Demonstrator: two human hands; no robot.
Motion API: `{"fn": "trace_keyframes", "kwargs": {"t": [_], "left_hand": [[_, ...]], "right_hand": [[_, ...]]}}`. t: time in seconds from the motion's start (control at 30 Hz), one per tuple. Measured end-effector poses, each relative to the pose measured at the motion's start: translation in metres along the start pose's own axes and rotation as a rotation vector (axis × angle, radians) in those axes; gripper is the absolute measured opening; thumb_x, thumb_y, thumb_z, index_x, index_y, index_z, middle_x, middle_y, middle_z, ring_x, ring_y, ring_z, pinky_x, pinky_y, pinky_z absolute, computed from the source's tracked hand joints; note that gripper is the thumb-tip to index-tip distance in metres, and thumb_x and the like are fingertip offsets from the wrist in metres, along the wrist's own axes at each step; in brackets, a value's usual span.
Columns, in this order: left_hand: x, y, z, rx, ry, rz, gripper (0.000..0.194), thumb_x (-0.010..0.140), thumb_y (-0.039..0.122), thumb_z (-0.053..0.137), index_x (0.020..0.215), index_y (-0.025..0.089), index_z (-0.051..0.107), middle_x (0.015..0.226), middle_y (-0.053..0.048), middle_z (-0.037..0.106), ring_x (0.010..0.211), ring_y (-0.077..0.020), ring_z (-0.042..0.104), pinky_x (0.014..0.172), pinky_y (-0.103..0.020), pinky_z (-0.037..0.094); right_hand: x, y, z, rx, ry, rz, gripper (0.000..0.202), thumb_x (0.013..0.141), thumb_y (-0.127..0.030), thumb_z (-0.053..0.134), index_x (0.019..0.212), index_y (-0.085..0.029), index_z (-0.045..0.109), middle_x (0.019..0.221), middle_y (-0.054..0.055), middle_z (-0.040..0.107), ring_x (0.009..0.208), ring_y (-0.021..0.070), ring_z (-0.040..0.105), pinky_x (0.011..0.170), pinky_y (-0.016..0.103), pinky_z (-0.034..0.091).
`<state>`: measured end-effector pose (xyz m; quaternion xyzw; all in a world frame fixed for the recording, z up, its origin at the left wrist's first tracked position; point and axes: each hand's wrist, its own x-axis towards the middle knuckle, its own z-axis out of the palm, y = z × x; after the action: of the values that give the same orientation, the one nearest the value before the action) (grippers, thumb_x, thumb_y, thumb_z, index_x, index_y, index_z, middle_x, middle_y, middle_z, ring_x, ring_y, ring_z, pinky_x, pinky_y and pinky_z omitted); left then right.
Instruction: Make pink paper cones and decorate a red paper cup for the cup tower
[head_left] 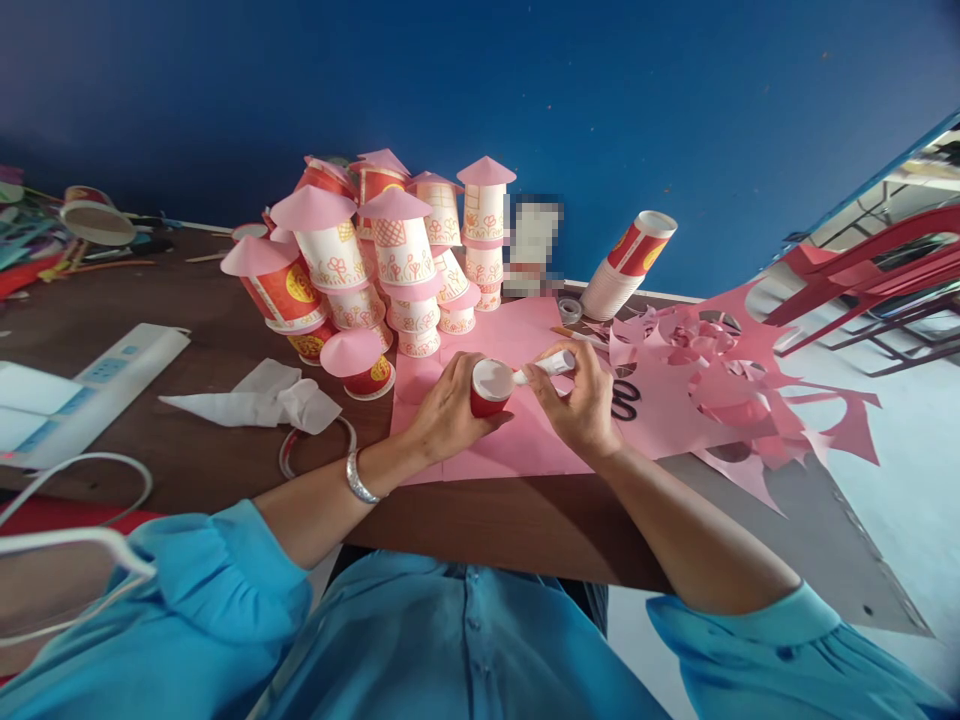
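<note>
My left hand is closed around a red paper cup, whose pale round end faces up. In my right hand is a white glue tube, its narrow tip at the right side of the cup's rim. Pink paper lies under both hands. Just left of the cup, a pink paper disc or cone lies on that sheet. Behind my left hand stand several paper-cup towers with pink cone tops, some red and some white with drawn flowers.
A leaning stack of paper cups stands by the blue wall. Cut pink scraps and black-handled scissors lie at the right. Tape rolls, crumpled white tissue and a power strip are on the table.
</note>
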<state>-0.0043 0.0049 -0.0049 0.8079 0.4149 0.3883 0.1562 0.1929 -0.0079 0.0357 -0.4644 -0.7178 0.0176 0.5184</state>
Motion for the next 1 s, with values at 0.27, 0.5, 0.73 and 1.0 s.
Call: {"fn": "trace_keyframes", "kwargs": {"t": [0.27, 0.5, 0.73, 1.0], "left_hand": [[0.0001, 0.0022, -0.0011, 0.001, -0.028, -0.043, 0.063, 0.071, 0.031, 0.090, 0.117, 0.023, 0.048, 0.114, -0.007, 0.060, 0.109, -0.0295, 0.063, 0.086, -0.044, 0.058], [-0.0011, 0.0012, 0.0007, 0.006, -0.030, -0.054, 0.065, 0.072, 0.029, 0.089, 0.119, 0.023, 0.045, 0.117, -0.008, 0.061, 0.111, -0.0297, 0.063, 0.082, -0.042, 0.057], [-0.0006, 0.0030, -0.0020, 0.005, -0.034, -0.070, 0.062, 0.073, 0.031, 0.088, 0.118, 0.023, 0.046, 0.115, -0.007, 0.059, 0.108, -0.0291, 0.063, 0.084, -0.044, 0.057], [-0.0002, 0.0037, -0.0020, 0.008, -0.044, -0.089, 0.065, 0.071, 0.030, 0.089, 0.119, 0.023, 0.046, 0.117, -0.008, 0.060, 0.112, -0.0306, 0.063, 0.085, -0.045, 0.057]], "right_hand": [[-0.0007, -0.0003, 0.0030, 0.088, 0.032, 0.089, 0.020, 0.092, -0.039, 0.069, 0.094, -0.026, 0.054, 0.078, -0.001, 0.071, 0.067, 0.0177, 0.070, 0.060, 0.030, 0.056], [-0.0036, -0.0062, 0.0010, 0.131, -0.006, 0.067, 0.021, 0.093, -0.039, 0.071, 0.096, -0.025, 0.056, 0.086, 0.000, 0.074, 0.073, 0.0182, 0.073, 0.065, 0.031, 0.056], [0.0008, 0.0010, 0.0016, 0.101, -0.040, 0.114, 0.021, 0.093, -0.040, 0.069, 0.097, -0.025, 0.055, 0.080, -0.001, 0.072, 0.070, 0.0181, 0.073, 0.063, 0.029, 0.057], [0.0005, -0.0014, 0.0006, 0.063, 0.000, 0.091, 0.020, 0.092, -0.040, 0.068, 0.093, -0.025, 0.055, 0.079, -0.001, 0.071, 0.069, 0.0179, 0.071, 0.063, 0.030, 0.057]]}}
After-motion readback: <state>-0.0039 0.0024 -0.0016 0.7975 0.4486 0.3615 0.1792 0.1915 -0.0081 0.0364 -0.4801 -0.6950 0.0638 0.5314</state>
